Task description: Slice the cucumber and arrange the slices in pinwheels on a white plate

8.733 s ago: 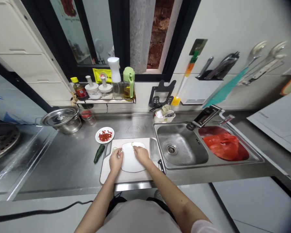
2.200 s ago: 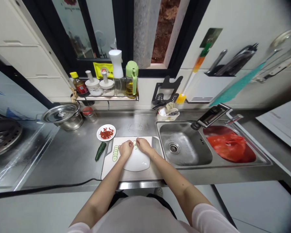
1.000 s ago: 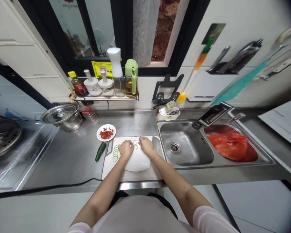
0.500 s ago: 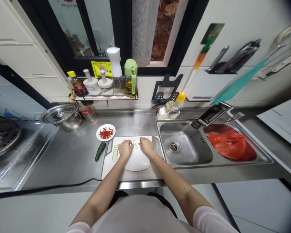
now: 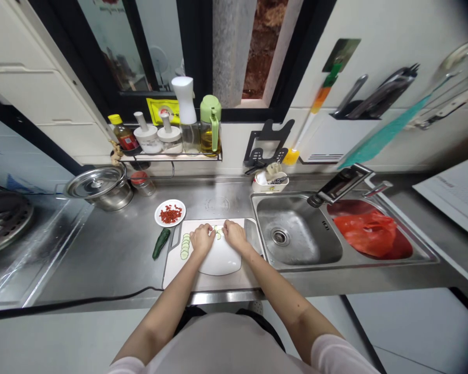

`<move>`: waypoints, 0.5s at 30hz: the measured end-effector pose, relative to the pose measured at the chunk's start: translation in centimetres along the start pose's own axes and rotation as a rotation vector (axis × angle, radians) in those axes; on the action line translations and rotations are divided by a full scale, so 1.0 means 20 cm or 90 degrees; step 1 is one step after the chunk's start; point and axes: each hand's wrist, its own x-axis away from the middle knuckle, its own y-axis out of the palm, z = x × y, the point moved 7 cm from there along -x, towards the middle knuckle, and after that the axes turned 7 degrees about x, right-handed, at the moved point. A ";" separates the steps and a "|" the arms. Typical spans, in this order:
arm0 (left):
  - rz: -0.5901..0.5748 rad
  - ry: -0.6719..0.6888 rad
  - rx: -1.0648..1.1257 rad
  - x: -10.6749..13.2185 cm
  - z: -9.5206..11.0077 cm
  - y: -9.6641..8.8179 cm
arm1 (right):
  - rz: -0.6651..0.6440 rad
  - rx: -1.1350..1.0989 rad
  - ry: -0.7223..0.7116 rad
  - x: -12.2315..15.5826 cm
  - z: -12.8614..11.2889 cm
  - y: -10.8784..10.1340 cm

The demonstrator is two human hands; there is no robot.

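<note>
White plate [image 5: 220, 259] w/in board [image 5: 173, 267] edges, gap btwn hands [image 5: 202, 239]

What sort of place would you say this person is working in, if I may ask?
It looks like a kitchen, probably a home one: there is a metal sink with a faucet, a lidded pot on the counter, and cucumber slices on a cutting board.

Left hand [image 5: 202, 239] and right hand [image 5: 234, 235] at far part of white plate [image 5: 220, 261], few cucumber slices [image 5: 218, 235] between.
Plate on cutting board [image 5: 174, 277]; slice row [image 5: 184, 247] left, dark green cucumber piece [image 5: 161, 243] beside board.
</note>
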 end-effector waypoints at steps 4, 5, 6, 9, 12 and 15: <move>-0.001 0.001 -0.004 -0.01 0.01 0.01 | -0.001 -0.011 0.010 0.00 0.00 0.00; -0.003 -0.001 -0.008 -0.01 0.01 0.01 | -0.005 -0.009 0.013 0.01 0.01 0.00; -0.005 -0.003 -0.012 -0.01 0.01 0.02 | -0.009 -0.006 0.016 0.01 0.01 0.01; -0.012 -0.012 -0.023 -0.01 0.01 0.02 | -0.017 -0.001 0.019 0.01 0.01 0.02; -0.020 -0.022 -0.031 0.00 0.02 0.01 | -0.022 0.001 0.015 0.02 0.01 0.03; -0.021 -0.027 -0.035 -0.01 0.02 0.01 | -0.035 -0.006 0.021 0.03 0.00 0.04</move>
